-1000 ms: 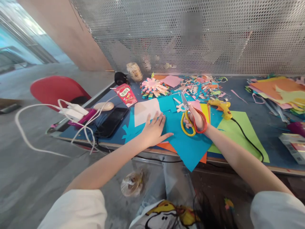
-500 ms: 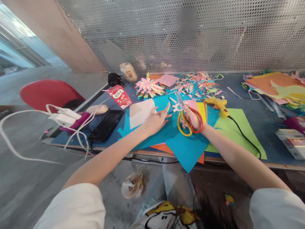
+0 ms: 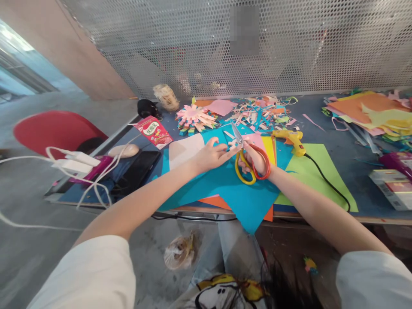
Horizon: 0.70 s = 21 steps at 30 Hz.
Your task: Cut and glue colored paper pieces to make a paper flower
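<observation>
Scissors (image 3: 238,134) with one yellow and one red handle are in my right hand (image 3: 252,161), blades pointing up and away. A small pale cut paper piece (image 3: 229,136) lies by the blades. My left hand (image 3: 209,155) reaches in from the left, fingers apart, its fingertips close to the scissors' pivot; whether they touch the paper is hard to tell. Beneath both hands are blue paper sheets (image 3: 247,201), with a pale pink sheet (image 3: 185,150) to the left. Beyond them sits a layered fringed paper flower (image 3: 195,116).
A yellow glue gun (image 3: 292,139) rests partly on green paper (image 3: 318,171), its black cord running forward. Paper scraps (image 3: 264,112) lie behind. On the left are a phone (image 3: 137,171), a red carton (image 3: 154,132) and a power strip (image 3: 96,169) with white cables.
My left hand has moved right, bringing its fingers up to the scissors. My right hand still holds the scissors. The whole view has shifted slightly.
</observation>
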Each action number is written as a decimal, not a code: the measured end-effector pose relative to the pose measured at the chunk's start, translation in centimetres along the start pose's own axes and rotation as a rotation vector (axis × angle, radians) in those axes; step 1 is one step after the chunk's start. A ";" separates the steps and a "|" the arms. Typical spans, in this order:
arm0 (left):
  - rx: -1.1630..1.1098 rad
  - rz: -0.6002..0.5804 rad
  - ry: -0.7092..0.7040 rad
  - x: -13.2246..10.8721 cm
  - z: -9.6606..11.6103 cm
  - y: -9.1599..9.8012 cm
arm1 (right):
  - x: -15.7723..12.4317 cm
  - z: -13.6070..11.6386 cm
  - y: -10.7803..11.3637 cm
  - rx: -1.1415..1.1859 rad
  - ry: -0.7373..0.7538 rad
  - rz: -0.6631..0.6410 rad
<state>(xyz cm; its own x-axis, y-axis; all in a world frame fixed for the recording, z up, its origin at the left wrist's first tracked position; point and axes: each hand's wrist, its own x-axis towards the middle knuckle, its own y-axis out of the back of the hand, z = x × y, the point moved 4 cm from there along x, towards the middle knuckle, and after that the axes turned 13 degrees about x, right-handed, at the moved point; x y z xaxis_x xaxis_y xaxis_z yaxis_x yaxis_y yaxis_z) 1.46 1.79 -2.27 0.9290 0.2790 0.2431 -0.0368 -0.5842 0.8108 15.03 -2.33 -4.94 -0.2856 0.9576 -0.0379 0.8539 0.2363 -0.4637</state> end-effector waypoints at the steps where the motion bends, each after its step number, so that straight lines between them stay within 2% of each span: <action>1: -0.010 0.008 -0.028 0.1 -0.1 0.0 | 0.0 0.1 0.0 0.003 -0.001 0.000; 8: -0.063 -0.041 -0.222 0.7 -0.4 0.5 | 0.0 0.0 0.1 0.013 0.012 -0.017; 13: -0.077 -0.188 -0.374 1.1 -0.1 1.2 | 0.2 0.1 0.1 0.018 0.047 -0.014; 15: -0.086 -0.212 -0.435 1.3 0.1 1.3 | 0.2 0.1 0.1 0.017 0.067 -0.009; 17: -0.037 -0.160 -0.519 1.3 0.4 1.3 | 0.3 0.1 0.0 0.012 0.082 -0.020; 21: 0.180 0.134 -0.691 1.0 0.8 1.3 | 0.2 0.0 -0.1 0.000 0.102 -0.029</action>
<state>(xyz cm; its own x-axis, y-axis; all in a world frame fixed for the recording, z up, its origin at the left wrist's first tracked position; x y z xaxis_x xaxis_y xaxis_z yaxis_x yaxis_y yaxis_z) 2.60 0.70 -1.41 0.9436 -0.3138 -0.1058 -0.1604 -0.7126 0.6830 14.91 -2.19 -4.86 -0.2644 0.9622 0.0658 0.8459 0.2642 -0.4634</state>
